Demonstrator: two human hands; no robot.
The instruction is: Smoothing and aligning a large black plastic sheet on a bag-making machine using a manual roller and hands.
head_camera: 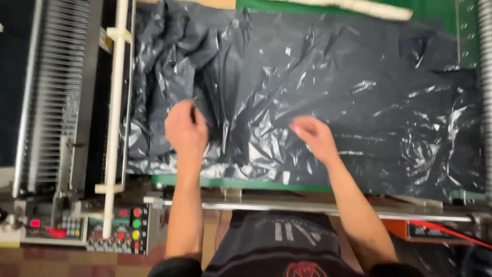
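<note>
Two bare hands are over a big sheet of black plastic film (307, 87) spread across a green table (230, 182). Left hand (185, 128) sits on the crumpled end of the film, fingers curled in and pinching a fold of plastic where the creases gather into a bunch. Right hand (315, 136) rests a little apart to the right, fingers stretched out loosely and pointing left, lying on or just above the smoother stretch of film; it is motion-blurred, so I cannot tell whether it has any plastic between the fingers. The film covers nearly the whole tabletop, rumpled and heaped at the left, flatter and shiny toward the right, its near edge just short of the table's front edge. To the left stands a machine with a row of thin metal rods (56, 92) and a white bar (117, 113) running top to bottom. Below that, a control panel (115, 231) shows red, green and yellow buttons. A metal rail (307, 208) runs along the table's front. At the far edge lies a pale roll (369, 7).
</note>
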